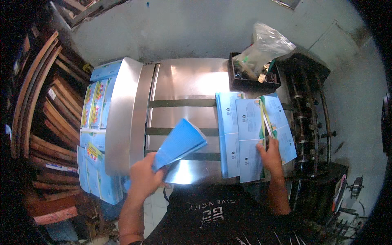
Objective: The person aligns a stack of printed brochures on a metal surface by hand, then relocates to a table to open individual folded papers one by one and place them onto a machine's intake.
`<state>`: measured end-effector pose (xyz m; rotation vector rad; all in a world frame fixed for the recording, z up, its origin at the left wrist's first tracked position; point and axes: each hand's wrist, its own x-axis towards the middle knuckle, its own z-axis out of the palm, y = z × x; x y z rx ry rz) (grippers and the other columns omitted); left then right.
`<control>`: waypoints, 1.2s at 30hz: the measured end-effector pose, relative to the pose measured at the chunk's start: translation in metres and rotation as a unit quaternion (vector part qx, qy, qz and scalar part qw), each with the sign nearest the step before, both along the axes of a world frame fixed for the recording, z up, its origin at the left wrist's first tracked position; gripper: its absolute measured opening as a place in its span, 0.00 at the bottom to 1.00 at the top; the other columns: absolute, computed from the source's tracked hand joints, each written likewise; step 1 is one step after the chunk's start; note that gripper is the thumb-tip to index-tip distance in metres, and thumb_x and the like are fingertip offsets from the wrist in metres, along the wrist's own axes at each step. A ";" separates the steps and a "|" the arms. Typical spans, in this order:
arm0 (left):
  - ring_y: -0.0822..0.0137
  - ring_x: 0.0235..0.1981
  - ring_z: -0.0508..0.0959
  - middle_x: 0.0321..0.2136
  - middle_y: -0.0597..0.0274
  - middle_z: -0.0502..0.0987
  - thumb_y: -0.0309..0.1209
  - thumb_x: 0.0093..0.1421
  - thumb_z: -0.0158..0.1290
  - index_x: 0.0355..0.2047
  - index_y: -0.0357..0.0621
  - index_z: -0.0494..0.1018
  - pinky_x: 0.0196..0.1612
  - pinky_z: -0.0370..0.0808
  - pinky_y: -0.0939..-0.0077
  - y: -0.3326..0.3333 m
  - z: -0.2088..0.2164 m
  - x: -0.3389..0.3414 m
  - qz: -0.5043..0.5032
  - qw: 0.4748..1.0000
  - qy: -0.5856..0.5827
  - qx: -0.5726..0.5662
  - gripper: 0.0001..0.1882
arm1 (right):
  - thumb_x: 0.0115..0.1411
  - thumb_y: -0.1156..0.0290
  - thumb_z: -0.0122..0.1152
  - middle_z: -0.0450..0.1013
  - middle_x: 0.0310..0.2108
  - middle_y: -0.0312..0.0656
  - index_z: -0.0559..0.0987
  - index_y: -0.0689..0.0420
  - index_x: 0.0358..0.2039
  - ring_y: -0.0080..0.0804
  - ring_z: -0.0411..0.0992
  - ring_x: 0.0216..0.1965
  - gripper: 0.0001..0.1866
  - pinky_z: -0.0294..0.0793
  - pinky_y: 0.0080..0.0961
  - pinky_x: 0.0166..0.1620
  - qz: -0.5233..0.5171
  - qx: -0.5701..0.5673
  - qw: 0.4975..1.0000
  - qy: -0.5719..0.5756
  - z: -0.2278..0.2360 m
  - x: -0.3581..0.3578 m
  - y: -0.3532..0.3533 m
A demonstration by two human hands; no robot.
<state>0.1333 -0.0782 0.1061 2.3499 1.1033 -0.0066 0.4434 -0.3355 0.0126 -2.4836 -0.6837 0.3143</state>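
A bundle of blue paper sheets (182,141), narrow at my grip and fanned out at its far end, is held in my left hand (145,175). That hand is closed around it, over the near edge of the metal table. My right hand (270,155) is at the printed light-blue sheets (250,143) on the table's right part. Its fingers are closed on a narrow silvery tool (268,125) with a dark handle; the blade points away from me, and its exact kind is unclear. More printed sheets (283,122) lie overlapped beneath and beside it.
Dark belts (183,131) cross the metal table (188,77). A black box (255,84) with a clear plastic bag (271,41) stands at the back right, near machine rollers (301,118). Printed stacks (96,106) lie left of a metal guard (122,118); curved wooden strips (36,94) fill the far left.
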 end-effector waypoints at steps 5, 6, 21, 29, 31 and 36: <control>0.59 0.37 0.80 0.36 0.48 0.79 0.35 0.55 0.62 0.48 0.37 0.71 0.43 0.75 0.65 -0.005 0.021 0.047 0.082 0.951 -0.252 -0.157 0.23 | 0.54 0.59 0.66 0.63 0.53 0.58 0.65 0.65 0.58 0.53 0.64 0.55 0.36 0.65 0.42 0.58 -0.001 0.042 0.992 0.116 -0.019 -0.001 0.027; 0.63 0.39 0.79 0.38 0.49 0.79 0.35 0.56 0.62 0.48 0.35 0.70 0.45 0.75 0.68 -0.007 0.023 0.069 0.088 0.909 -0.342 -0.220 0.24 | 0.57 0.59 0.63 0.65 0.51 0.55 0.66 0.66 0.58 0.47 0.67 0.50 0.33 0.67 0.38 0.54 0.027 0.064 0.994 0.080 -0.022 0.000 0.034; 0.51 0.47 0.76 0.48 0.41 0.71 0.42 0.49 0.66 0.56 0.27 0.61 0.48 0.76 0.59 -0.053 -0.092 0.213 0.108 0.854 -0.213 -0.461 0.42 | 0.50 0.64 0.69 0.67 0.53 0.56 0.58 0.64 0.61 0.46 0.68 0.55 0.42 0.68 0.39 0.57 0.056 0.224 0.917 0.327 -0.021 0.022 0.040; 0.58 0.35 0.81 0.38 0.48 0.79 0.33 0.51 0.65 0.48 0.30 0.70 0.38 0.81 0.62 -0.046 -0.076 0.220 0.162 0.852 -0.192 -0.459 0.28 | 0.52 0.68 0.69 0.70 0.51 0.51 0.58 0.64 0.63 0.38 0.70 0.52 0.41 0.70 0.35 0.55 0.047 0.284 0.876 0.386 0.001 0.011 0.040; 0.58 0.36 0.81 0.38 0.48 0.79 0.34 0.50 0.66 0.48 0.31 0.70 0.38 0.81 0.63 -0.045 -0.085 0.221 0.114 0.862 -0.199 -0.451 0.28 | 0.51 0.68 0.69 0.70 0.51 0.51 0.58 0.64 0.63 0.38 0.70 0.52 0.42 0.69 0.34 0.55 0.050 0.302 0.871 0.385 -0.026 0.016 0.030; 0.59 0.37 0.81 0.38 0.48 0.79 0.35 0.49 0.67 0.45 0.31 0.72 0.41 0.80 0.62 -0.035 -0.089 0.218 0.046 0.865 -0.217 -0.450 0.27 | 0.49 0.61 0.71 0.68 0.55 0.51 0.58 0.63 0.63 0.40 0.68 0.55 0.46 0.66 0.37 0.58 0.075 0.367 0.825 0.423 -0.037 0.015 0.027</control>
